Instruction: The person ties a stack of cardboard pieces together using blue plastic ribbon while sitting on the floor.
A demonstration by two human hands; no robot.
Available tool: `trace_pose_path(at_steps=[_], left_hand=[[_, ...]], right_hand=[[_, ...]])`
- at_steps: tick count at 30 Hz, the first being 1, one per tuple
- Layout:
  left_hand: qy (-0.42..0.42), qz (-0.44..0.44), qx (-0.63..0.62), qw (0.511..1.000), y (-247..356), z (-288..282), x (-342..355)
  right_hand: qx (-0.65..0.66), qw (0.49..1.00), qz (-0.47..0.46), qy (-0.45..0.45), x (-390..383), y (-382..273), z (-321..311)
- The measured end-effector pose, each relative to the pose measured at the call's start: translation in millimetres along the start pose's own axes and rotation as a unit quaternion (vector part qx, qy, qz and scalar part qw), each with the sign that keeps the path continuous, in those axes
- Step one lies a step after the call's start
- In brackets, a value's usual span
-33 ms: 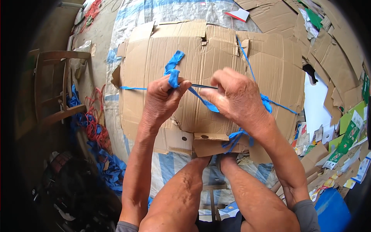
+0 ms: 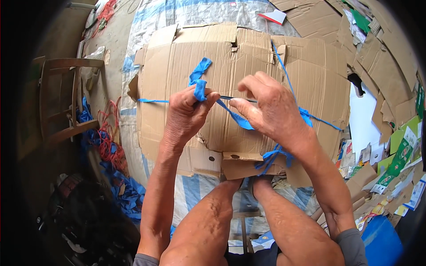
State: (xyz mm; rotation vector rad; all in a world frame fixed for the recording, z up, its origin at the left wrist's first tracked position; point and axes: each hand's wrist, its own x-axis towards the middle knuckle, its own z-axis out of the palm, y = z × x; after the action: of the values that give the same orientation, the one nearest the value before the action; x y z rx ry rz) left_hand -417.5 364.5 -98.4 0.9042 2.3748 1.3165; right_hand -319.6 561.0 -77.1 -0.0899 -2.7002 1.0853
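Note:
My left hand (image 2: pixel 191 108) is closed on a blue plastic strip (image 2: pixel 199 88), its loose end lying above the hand on a stack of flattened brown cardboard (image 2: pixel 191 53). A taut dark blue cord (image 2: pixel 225 97) runs from this hand toward my right hand (image 2: pixel 270 108), which hovers over the stack with fingers curled but apart from the thumb; its thumb tip is beside the cord. More blue cord (image 2: pixel 284 66) crosses the stack, with knotted tails at its right and near edge (image 2: pixel 270 159).
The stack rests on a striped tarp (image 2: pixel 195 195) by my bare legs (image 2: pixel 204 221). At left are a wooden chair frame (image 2: pixel 71 64), red twine (image 2: pixel 113 146), blue plastic scraps (image 2: pixel 120 199) and a dark bulky object (image 2: pixel 75 221). Loose cardboard (image 2: pixel 377 66) and paper scraps lie heaped at right.
My right hand's fingers have lifted slightly and spread a little further from the thumb. My left hand looks the same.

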Motion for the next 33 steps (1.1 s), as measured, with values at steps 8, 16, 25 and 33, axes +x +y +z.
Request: trace_pose_path(at_steps=[8,16,25,33], left_hand=[[0.047,0.109,0.029,0.993,-4.7,9.1,3.0],[0.049,0.117,0.010,0.992,-4.2,10.4,-1.5],[0.055,-0.101,-0.144,0.983,6.3,10.7,-8.6],[0.066,-0.114,-0.475,0.870,21.3,-0.7,25.0]], right_hand=[[0.449,0.775,0.312,-0.315,25.8,20.1,14.6],[0.600,0.726,0.301,-0.146,25.2,20.6,53.1],[0.744,0.590,0.308,0.053,29.3,14.5,49.8],[0.731,0.624,0.276,0.019,46.7,-1.1,26.7]])
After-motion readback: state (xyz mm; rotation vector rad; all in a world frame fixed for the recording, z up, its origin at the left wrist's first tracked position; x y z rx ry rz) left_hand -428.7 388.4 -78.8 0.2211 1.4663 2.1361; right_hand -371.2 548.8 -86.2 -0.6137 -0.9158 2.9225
